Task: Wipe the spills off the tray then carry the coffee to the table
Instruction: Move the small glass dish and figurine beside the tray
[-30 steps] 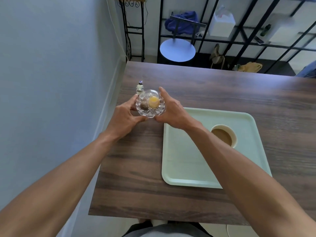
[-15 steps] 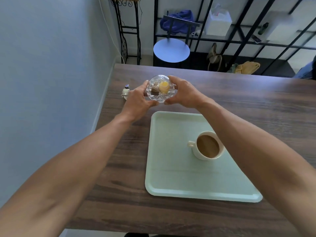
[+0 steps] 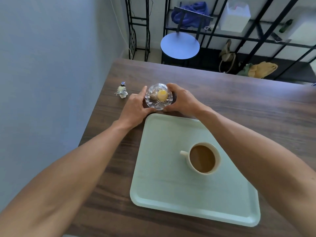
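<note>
A pale green tray (image 3: 167,189) lies on the dark wooden table (image 3: 248,100). A cream cup of coffee (image 3: 202,158) stands on the tray's right half, handle pointing left. Just beyond the tray's far edge sits a clear glass domed dish (image 3: 159,96) with a yellow piece and a brown piece inside. My left hand (image 3: 135,106) cups the dish from the left and my right hand (image 3: 183,100) from the right. The dish looks to be resting on the table. My right forearm hides the tray's right corner. No spills show on the tray's visible surface.
A small bird figurine (image 3: 122,90) stands on the table near the wall, left of the dish. A pale blue wall (image 3: 51,82) runs along the table's left edge. Beyond the far edge are a blue round stool (image 3: 179,43) and black metal shelving (image 3: 256,36).
Both hands have carried the glass dish from the table's left side to a spot just past the tray's far edge and lowered it. The cup and tray have stayed put.
</note>
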{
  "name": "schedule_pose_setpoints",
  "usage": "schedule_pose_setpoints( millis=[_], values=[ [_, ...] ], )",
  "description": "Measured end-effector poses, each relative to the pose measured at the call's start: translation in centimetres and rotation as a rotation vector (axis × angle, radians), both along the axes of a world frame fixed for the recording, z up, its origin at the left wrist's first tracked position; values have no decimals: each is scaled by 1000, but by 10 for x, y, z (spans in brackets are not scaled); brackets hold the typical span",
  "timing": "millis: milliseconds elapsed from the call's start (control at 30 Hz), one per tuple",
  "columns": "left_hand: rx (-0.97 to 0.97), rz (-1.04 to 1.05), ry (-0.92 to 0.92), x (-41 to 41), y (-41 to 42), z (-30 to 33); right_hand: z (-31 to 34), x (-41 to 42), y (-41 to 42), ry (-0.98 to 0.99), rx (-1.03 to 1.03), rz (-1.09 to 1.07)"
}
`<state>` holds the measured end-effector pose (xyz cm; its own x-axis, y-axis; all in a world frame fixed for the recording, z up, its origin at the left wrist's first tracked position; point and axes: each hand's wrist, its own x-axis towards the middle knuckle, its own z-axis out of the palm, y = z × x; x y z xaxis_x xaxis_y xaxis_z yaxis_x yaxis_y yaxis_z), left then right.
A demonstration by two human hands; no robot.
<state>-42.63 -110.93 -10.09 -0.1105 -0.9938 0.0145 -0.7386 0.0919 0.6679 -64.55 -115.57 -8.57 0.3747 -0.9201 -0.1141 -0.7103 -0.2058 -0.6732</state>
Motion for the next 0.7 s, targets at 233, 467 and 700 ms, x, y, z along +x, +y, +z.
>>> schedule_pose_setpoints(
  millis=[233,467,700],
  values=[
    [29,-11,103,1,-1,-2,-8,-10,-1,-83,20,3],
    [-9,-11,124,-3,3,4,-7,-11,-2,-105,6,10],
    [1,7,90,-4,4,4,-7,-12,-1,-96,7,13]
  ],
)
